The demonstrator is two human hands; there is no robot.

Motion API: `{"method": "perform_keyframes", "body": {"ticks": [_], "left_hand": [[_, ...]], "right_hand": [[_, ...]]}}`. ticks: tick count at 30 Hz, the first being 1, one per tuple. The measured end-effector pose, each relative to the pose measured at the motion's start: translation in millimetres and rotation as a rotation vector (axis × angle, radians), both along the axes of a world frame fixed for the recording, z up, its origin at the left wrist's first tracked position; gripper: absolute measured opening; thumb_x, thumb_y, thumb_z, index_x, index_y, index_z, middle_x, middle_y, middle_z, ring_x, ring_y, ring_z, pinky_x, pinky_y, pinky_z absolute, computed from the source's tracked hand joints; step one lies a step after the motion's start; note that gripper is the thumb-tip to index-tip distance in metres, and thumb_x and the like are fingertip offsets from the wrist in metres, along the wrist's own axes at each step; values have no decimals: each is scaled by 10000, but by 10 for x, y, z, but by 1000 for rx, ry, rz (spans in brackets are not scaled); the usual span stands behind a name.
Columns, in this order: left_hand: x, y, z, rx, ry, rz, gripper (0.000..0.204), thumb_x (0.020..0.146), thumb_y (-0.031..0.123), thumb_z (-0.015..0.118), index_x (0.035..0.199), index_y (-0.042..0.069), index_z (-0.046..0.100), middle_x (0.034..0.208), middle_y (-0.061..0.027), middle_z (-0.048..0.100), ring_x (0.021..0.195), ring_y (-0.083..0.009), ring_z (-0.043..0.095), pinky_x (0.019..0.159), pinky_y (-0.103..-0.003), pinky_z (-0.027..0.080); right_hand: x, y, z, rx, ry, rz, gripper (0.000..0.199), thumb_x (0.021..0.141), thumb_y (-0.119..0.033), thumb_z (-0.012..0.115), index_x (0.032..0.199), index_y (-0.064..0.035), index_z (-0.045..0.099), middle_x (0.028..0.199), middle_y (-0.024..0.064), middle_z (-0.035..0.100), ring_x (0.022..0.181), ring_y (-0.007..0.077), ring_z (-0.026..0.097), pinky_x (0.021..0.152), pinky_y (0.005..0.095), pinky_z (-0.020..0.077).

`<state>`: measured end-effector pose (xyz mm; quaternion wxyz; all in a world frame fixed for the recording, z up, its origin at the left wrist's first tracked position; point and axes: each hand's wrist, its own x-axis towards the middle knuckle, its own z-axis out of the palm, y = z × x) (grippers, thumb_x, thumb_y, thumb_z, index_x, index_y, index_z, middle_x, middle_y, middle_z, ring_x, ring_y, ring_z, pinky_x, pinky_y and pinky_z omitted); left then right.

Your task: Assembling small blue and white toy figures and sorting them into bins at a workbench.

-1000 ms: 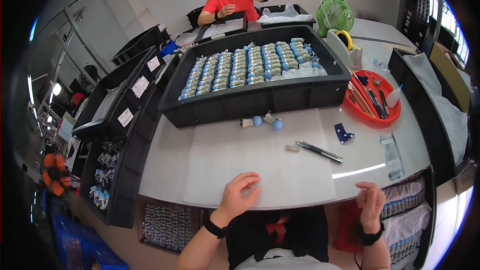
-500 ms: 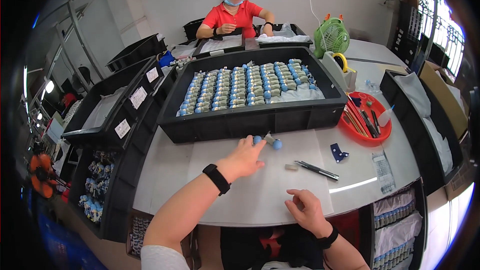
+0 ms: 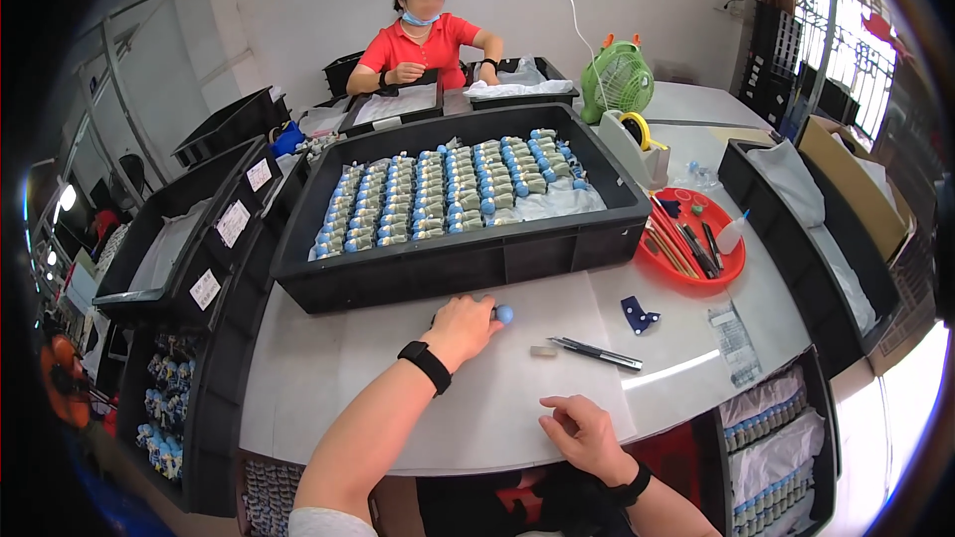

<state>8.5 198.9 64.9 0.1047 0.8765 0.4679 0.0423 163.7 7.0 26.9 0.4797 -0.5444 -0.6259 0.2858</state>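
My left hand [image 3: 460, 326] reaches forward over the white table [image 3: 328, 368], just in front of the big black crate [image 3: 448, 264]. Its fingers curl around a small piece with a round blue top [image 3: 504, 314], which sticks out past the fingertips. The rest of that piece is hidden under the hand. My right hand [image 3: 579, 434] lies on the table near the front edge, fingers apart and holding nothing. The crate holds several rows of the same blue-topped pieces [image 3: 448, 201].
A black pen-like tool [image 3: 597, 352], a small pale block [image 3: 543, 350], a dark blue bit [image 3: 638, 314] and a clear packet [image 3: 734, 334] lie right of my left hand. A red tray of tools [image 3: 696, 251] and a green fan [image 3: 622, 80] stand behind. A person in red [image 3: 423, 42] works opposite.
My left hand has moved forward from the table's front edge to the blue-topped pieces and closed over them. My right hand dropped flat onto the table. The view tilted down.
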Motion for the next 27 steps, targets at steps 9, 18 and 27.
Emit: {"method": "perform_keyframes", "body": {"ticks": [9, 18, 27], "left_hand": [[-387, -237, 210, -141, 133, 90, 313, 863, 308, 526, 863, 9, 621, 790, -173, 635, 772, -350, 610, 694, -432, 478], [-765, -571, 255, -193, 78, 176, 677, 729, 481, 637, 1167, -8, 472, 1003, -200, 580, 965, -334, 554, 774, -392, 452], [-885, -767, 274, -284, -214, 105, 603, 718, 321, 682, 1168, -9, 452, 1059, -208, 550, 972, -339, 547, 824, -385, 437]], "right_hand": [[125, -85, 258, -137, -11, 148, 283, 776, -96, 649, 1048, -41, 592, 712, 51, 554, 597, 132, 515, 549, 235, 433], [939, 448, 452, 8, -809, 67, 386, 711, -89, 652, 1081, -50, 548, 945, 123, 556, 919, 287, 518, 800, 378, 412], [896, 592, 436, 100, -710, 67, 293, 739, -66, 632, 1022, -20, 571, 886, 154, 575, 867, 306, 549, 755, 366, 449]]}}
